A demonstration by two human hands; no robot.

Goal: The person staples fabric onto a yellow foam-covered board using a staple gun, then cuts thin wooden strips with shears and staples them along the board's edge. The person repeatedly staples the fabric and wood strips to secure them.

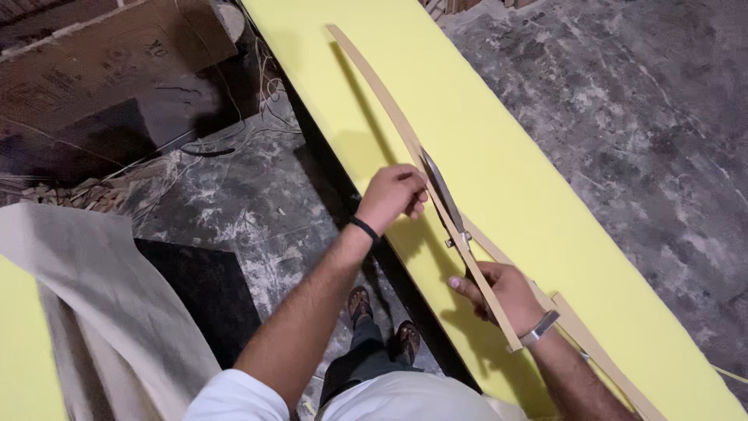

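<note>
Across the big yellow foam slab (530,179) running near-right to far-left, a curved wooden strip (389,101) lies lengthwise, left hand (393,195) pinching it mid-length while right hand (499,292), nearer, grips the shears (446,195) pointing far along it.

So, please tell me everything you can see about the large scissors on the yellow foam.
The large metal scissors have long grey blades and a visible pivot bolt. They lie along the yellow foam sheet, pointing away from the person, beside a thin curved wooden strip. The right hand grips the handles; the left hand rests near the blades.
</note>
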